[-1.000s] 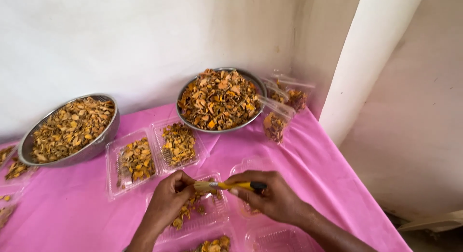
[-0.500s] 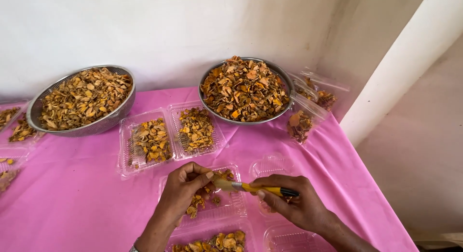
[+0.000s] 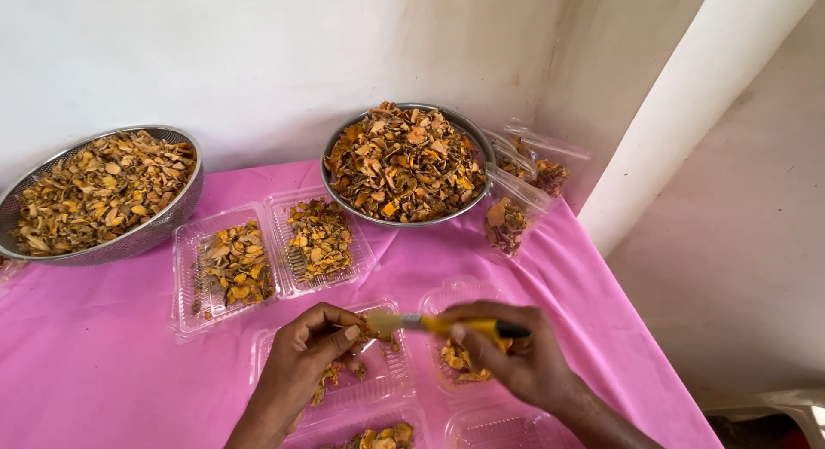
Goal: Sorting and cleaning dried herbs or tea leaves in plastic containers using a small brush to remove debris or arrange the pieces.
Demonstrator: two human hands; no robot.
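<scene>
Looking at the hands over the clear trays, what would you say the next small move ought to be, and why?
Probably a short sweep of the yellow-handled brush across the dried piece pinched in the left hand. The right hand holds the brush level with its bristles right at those fingertips, above an open clear tray that already holds a few dried orange pieces.

Pink-clothed table (image 3: 103, 372) w/ 2 metal bowls (image 3: 176, 210), clear trays (image 3: 185, 243), bags (image 3: 516, 217).
</scene>
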